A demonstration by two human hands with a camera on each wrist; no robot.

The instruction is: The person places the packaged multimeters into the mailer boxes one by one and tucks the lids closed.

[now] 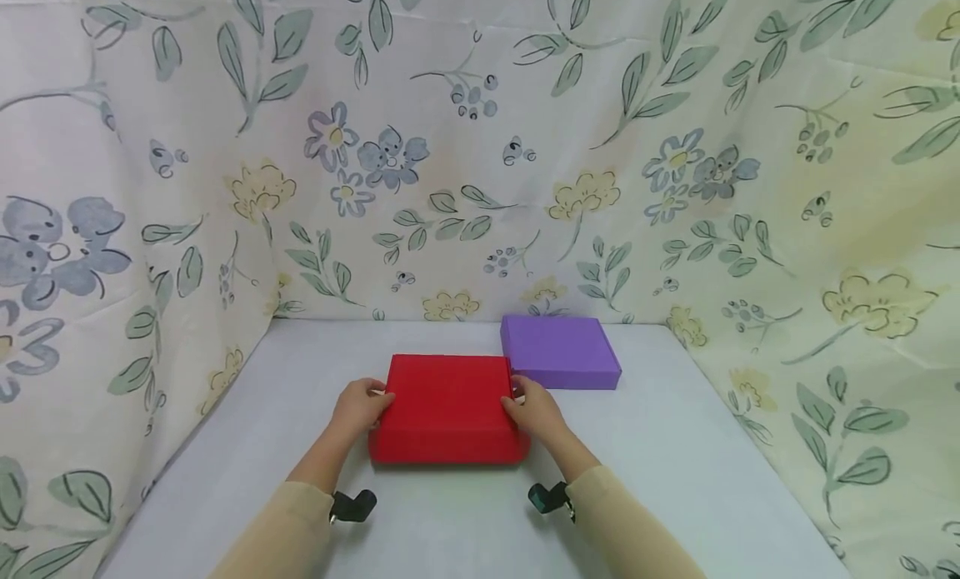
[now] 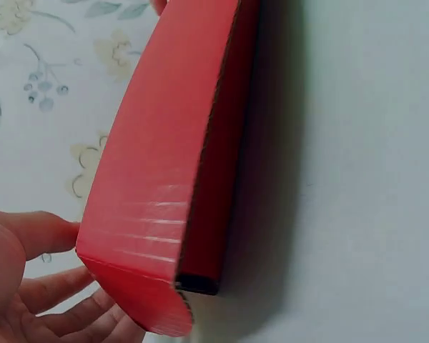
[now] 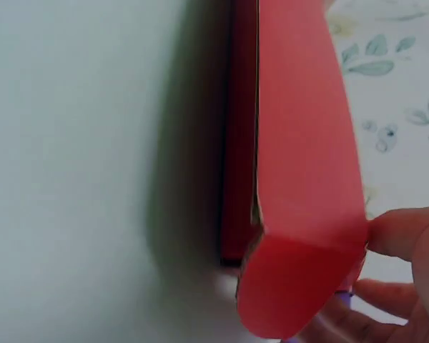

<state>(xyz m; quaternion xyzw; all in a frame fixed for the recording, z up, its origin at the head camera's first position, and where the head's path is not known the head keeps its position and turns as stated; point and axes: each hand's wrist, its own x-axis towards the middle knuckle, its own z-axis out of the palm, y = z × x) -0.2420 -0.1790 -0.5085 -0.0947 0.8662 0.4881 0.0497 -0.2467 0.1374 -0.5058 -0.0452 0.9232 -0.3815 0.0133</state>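
Observation:
A red cardboard box (image 1: 450,396) lies on the white table with its broad face up, between the two hands. My left hand (image 1: 362,408) grips its left side, thumb at the top edge and fingers down the side. On the opposite side my right hand (image 1: 536,411) holds it in the same way. The wrist views show the lid's front flap (image 2: 146,157) hanging in front of the box body, a dark gap behind it. A rounded side tab (image 3: 293,286) bends round the corner near the right fingers.
A purple box (image 1: 558,350) lies behind and to the right, close to the red box's far right corner. Floral cloth (image 1: 465,146) hangs behind the white table (image 1: 450,521) and along both sides. A small dark device is strapped at each wrist.

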